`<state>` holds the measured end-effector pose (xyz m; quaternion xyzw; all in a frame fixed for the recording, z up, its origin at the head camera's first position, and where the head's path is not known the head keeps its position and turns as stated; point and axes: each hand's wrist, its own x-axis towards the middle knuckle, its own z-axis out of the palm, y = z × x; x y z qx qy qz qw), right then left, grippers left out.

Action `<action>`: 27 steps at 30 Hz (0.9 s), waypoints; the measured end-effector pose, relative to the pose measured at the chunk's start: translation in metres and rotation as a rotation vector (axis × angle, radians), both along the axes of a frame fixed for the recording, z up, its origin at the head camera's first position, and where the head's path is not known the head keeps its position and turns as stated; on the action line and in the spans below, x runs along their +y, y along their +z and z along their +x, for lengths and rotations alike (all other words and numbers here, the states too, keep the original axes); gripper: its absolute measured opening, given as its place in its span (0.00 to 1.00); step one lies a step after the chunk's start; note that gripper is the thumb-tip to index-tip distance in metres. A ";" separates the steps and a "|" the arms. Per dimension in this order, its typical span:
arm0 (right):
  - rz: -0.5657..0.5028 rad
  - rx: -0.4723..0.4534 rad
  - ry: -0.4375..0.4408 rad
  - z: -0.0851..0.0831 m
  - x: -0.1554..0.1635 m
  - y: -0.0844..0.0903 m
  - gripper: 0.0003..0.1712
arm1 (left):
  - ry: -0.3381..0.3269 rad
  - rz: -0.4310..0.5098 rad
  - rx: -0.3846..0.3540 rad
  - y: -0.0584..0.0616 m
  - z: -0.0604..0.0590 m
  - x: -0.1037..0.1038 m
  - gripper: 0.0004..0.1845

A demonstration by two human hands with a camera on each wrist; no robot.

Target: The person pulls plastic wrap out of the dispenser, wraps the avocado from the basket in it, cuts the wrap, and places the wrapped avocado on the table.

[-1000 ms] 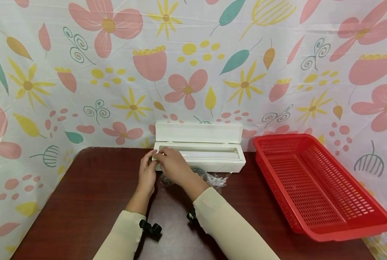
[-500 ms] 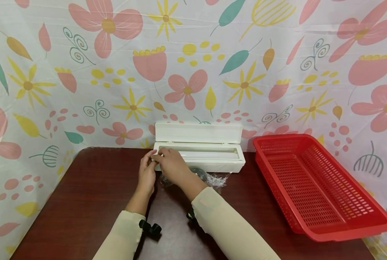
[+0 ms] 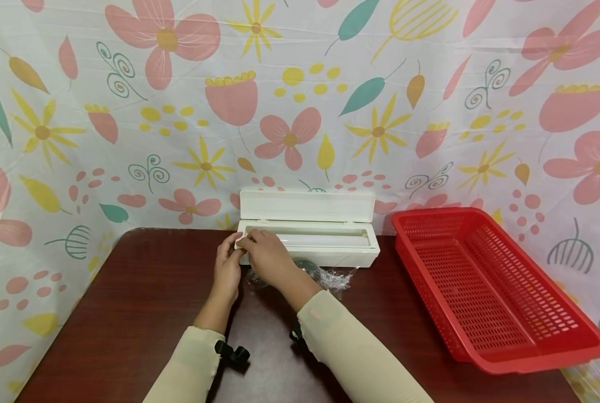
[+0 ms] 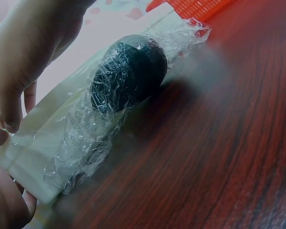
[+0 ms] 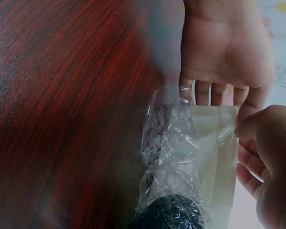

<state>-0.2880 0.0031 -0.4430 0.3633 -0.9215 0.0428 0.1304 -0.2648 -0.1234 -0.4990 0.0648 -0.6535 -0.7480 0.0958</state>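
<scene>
Barely a stir since half a second back: just a slight slide of the whole view, with the left grip (image 3: 228,274) still at the left end of the white box (image 3: 330,258). It's bent round that end, though whether it pinches anything we cannot tell. Right against it comes the right grip (image 3: 270,257), thumb and fingers closed, seemingly on the edge of the clear film (image 5: 223,136) over the box's front. Looks like the step of freeing or settling that edge; the next move calls for a firm pinch and gentle, even tension. Before the box, on the tabletop (image 3: 144,313), sits the dark oval thing (image 4: 133,67), film-wrapped with crumpled tails either side. Inside the box, a pale roll (image 3: 325,240), lid (image 3: 307,207) standing up behind. Far right, the red basket (image 3: 542,362), apart from both grips.
</scene>
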 end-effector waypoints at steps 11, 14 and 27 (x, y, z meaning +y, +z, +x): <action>-0.077 0.065 0.022 0.000 0.002 -0.005 0.18 | -0.011 0.002 -0.004 0.000 0.000 -0.001 0.22; -0.086 0.086 0.029 0.001 0.002 -0.006 0.17 | -0.019 0.009 -0.015 0.001 0.001 -0.001 0.22; -0.093 0.105 0.030 0.001 0.003 -0.005 0.15 | -0.037 0.010 -0.043 0.018 0.008 -0.001 0.23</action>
